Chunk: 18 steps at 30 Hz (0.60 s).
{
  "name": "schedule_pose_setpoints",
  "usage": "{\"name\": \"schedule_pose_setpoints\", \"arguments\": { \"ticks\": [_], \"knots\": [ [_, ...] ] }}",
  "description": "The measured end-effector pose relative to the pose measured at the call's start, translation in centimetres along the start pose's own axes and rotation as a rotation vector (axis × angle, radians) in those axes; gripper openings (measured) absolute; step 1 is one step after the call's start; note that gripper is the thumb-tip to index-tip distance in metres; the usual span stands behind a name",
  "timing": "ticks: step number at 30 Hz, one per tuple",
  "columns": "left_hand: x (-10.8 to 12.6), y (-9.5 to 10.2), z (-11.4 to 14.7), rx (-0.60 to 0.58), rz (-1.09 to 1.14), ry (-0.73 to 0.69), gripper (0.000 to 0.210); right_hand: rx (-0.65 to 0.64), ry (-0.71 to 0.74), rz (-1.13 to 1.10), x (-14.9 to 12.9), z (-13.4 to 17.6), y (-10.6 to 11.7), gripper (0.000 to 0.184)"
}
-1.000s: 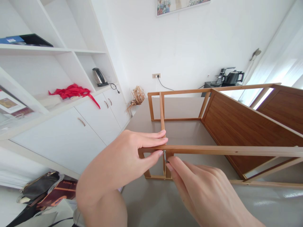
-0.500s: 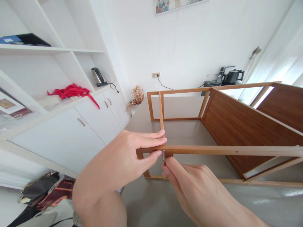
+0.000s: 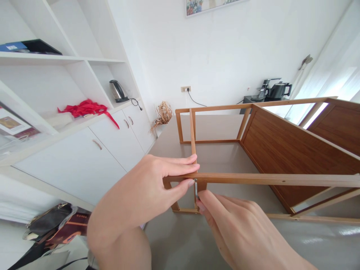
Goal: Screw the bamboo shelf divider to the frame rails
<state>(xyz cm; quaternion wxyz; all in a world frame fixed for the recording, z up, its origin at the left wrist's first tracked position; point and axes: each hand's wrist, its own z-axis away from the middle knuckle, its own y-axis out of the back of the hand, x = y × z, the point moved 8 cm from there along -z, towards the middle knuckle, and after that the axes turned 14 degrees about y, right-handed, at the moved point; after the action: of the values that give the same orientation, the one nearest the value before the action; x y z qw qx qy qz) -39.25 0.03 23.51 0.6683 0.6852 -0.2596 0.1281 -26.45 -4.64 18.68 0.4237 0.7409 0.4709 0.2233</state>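
A wooden shelf frame (image 3: 242, 177) lies on its side on the grey floor, with brown wooden panels (image 3: 295, 150) set in its right part. Near its left end, my left hand (image 3: 146, 187) pinches the joint where a thin crossbar (image 3: 192, 131) meets the near rail. Its fingers rest on top; the thumb presses the rail's near face, beside the bend of a metal hex key (image 3: 196, 188). My right hand (image 3: 233, 221) is closed on the key's lower end, below the rail. The key's tip is at the rail; the screw head is hidden.
White cabinets and shelves (image 3: 70, 146) line the left, holding a kettle (image 3: 117, 91) and red cloth (image 3: 86, 108). Bags (image 3: 56, 228) sit at lower left. Dried plants (image 3: 163, 114) stand by the back wall. A dark stand with a black kettle (image 3: 278, 90) is at the back right.
My right hand has moved slightly down and right with the hex key, and more of the key shows. My left hand stays on the joint.
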Motion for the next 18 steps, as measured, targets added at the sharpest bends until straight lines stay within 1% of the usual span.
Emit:
{"name": "schedule_pose_setpoints", "arguments": {
  "ticks": [4,11,18],
  "knots": [
    [-0.05,0.01,0.03,0.006,-0.001,-0.001,0.036,-0.031,-0.021,0.022,0.46,0.28,-0.24,0.023],
    [0.03,0.06,0.06,0.010,0.002,0.000,0.037,-0.049,-0.063,0.006,0.94,0.40,-0.55,0.025],
    [-0.05,-0.05,0.13,0.008,0.003,0.001,0.037,-0.004,-0.049,0.081,0.69,0.49,0.12,0.025]
  ]
}}
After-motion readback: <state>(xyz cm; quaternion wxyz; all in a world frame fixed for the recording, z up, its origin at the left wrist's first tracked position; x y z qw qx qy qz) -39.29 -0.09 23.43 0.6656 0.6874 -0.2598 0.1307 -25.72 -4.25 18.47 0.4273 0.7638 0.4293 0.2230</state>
